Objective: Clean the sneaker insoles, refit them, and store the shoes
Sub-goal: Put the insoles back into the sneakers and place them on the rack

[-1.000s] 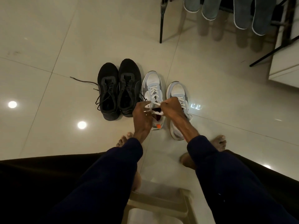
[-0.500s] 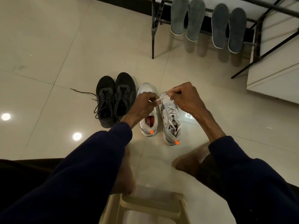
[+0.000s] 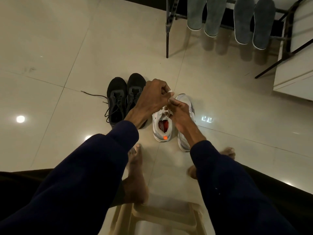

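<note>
White sneakers (image 3: 162, 138) stand side by side on the tiled floor (image 3: 67, 48), toes pointing away from the person, straight ahead of the bare feet (image 3: 135, 167). Both hands are over this pair. The left hand (image 3: 152, 97) is raised above the toe end of the left shoe, its fingers curled and pinching a white lace (image 3: 169, 91). The right hand (image 3: 180, 114) sits just below and beside it, over the inner edge of the right shoe, its fingertips closed on the same lace where it rises from the eyelets. The two hands nearly touch at the fingertips. The left shoe's opening shows a red lining and its heel an orange tab. The right shoe is partly hidden under the right wrist and dark sleeve.

Black sneakers (image 3: 118, 99) stand just beside the white pair, on its left, with loose laces trailing on the floor. Farther off, four grey insoles (image 3: 211, 16) hang in two pairs from a dark metal rack (image 3: 167, 31). A beige plastic stool (image 3: 162, 216) is at the lower edge, between the person's legs.
</note>
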